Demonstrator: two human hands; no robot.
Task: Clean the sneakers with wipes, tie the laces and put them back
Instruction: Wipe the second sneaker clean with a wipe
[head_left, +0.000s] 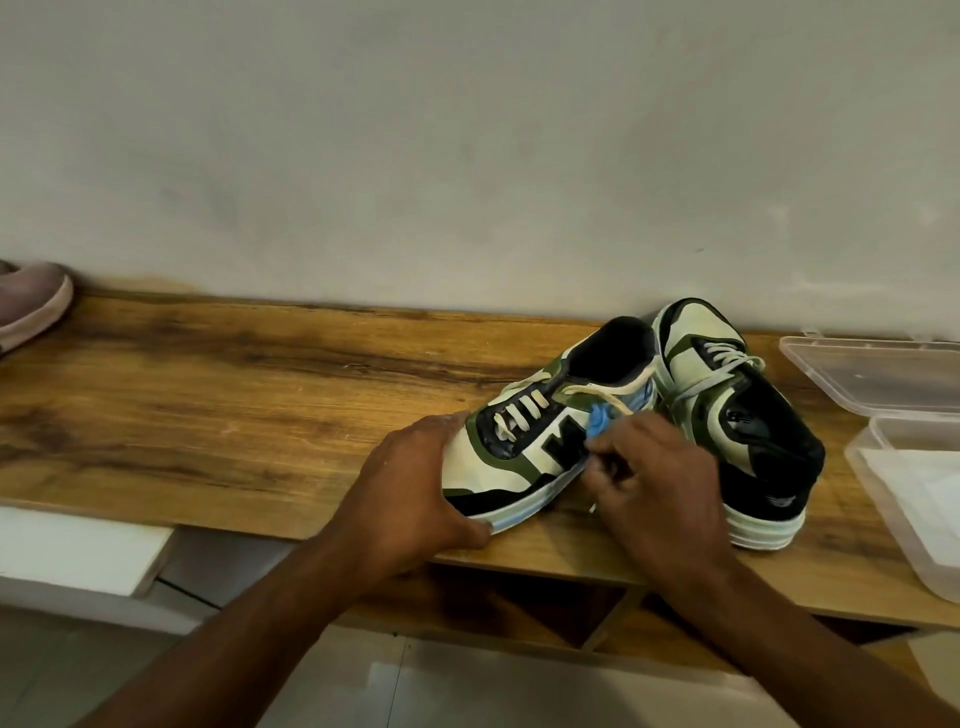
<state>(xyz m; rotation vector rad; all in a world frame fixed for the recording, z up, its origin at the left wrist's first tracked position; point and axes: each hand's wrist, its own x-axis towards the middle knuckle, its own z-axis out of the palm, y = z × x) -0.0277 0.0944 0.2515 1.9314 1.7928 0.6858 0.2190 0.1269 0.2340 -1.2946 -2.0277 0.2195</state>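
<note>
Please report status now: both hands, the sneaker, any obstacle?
Left hand holds toe of near green-cream-black sneaker. Right hand pinches small blue wipe at its side. Second matching sneaker touching behind; nothing blocking.

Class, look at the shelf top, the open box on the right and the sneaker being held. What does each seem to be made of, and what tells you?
Shelf top: wood or wood-look laminate, matt; brown grain streaks show.
Box: clear plastic, slightly glossy; its contents show through the walls.
Sneaker under the left hand: probably smooth leather or synthetic panels, with a rubbery sole.
</note>
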